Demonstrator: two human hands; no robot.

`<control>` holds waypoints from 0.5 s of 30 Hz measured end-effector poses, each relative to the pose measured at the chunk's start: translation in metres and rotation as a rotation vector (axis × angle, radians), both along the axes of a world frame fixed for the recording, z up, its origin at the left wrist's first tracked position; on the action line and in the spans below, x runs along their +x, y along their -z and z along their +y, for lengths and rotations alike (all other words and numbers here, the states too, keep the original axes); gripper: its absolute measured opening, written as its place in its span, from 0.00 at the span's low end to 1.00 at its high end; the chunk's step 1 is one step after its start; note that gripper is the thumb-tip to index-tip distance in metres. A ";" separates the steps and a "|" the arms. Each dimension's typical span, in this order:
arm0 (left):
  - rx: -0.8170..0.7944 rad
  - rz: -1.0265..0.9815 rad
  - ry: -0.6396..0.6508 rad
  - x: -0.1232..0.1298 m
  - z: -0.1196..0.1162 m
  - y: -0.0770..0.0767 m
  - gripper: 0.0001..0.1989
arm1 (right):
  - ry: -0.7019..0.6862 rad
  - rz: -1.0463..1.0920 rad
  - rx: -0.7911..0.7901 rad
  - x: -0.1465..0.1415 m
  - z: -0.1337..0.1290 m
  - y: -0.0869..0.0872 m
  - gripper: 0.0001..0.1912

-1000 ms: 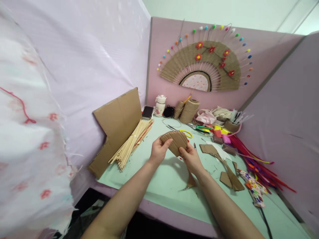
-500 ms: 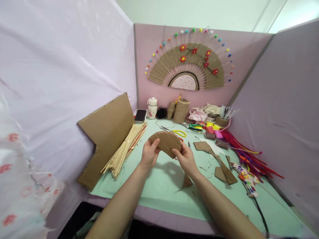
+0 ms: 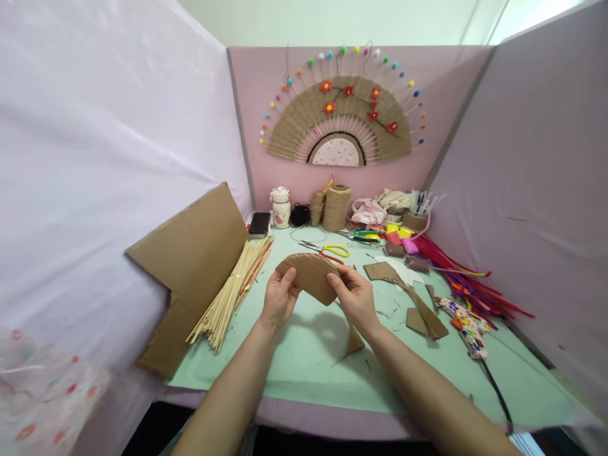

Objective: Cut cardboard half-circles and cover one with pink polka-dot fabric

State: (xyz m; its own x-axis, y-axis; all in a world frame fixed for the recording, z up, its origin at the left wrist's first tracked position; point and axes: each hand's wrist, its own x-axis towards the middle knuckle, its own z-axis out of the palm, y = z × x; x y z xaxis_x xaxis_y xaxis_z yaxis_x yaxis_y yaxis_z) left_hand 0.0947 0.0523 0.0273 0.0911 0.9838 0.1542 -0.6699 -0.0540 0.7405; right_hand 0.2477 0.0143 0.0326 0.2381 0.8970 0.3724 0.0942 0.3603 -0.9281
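Both hands hold a brown half-round piece of corrugated cardboard above the table. My left hand pinches its left end, thumb on the near face. At the right end, my right hand grips it the same way, with the fingers partly hidden behind. The curved edge points up and away from me. Just beyond the piece lie yellow-handled scissors and a red-handled tool, partly covered by the cardboard. A small cardboard scrap rests below my right hand.
Left are a big cardboard sheet and a bundle of thin sticks. Right are cardboard offcuts, a glue gun with its cord and coloured pipe cleaners. Twine spools and a white bottle stand behind, under a decorated fan.
The view has turned slightly to the right, so things appear shifted left. Both hands keep hold of the cardboard piece, and my right-hand fingers now lie further over its right end.
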 end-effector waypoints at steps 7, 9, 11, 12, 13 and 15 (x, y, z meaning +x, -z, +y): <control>-0.202 0.126 0.055 0.001 0.008 0.006 0.20 | -0.066 0.099 -0.224 0.012 0.021 0.003 0.16; -0.269 0.190 0.104 -0.002 0.013 0.010 0.19 | -0.124 0.104 -0.308 0.021 0.032 0.007 0.16; -0.311 0.243 0.176 -0.005 0.017 0.013 0.17 | -0.188 0.097 -0.391 0.031 0.041 0.009 0.16; -0.328 0.270 0.218 -0.007 0.018 0.014 0.16 | -0.218 0.089 -0.426 0.037 0.044 0.009 0.16; -0.343 0.297 0.261 -0.009 0.018 0.014 0.15 | -0.247 0.078 -0.454 0.042 0.046 0.009 0.16; -0.362 0.349 0.343 -0.013 0.016 0.013 0.14 | -0.310 0.040 -0.495 0.050 0.046 0.004 0.15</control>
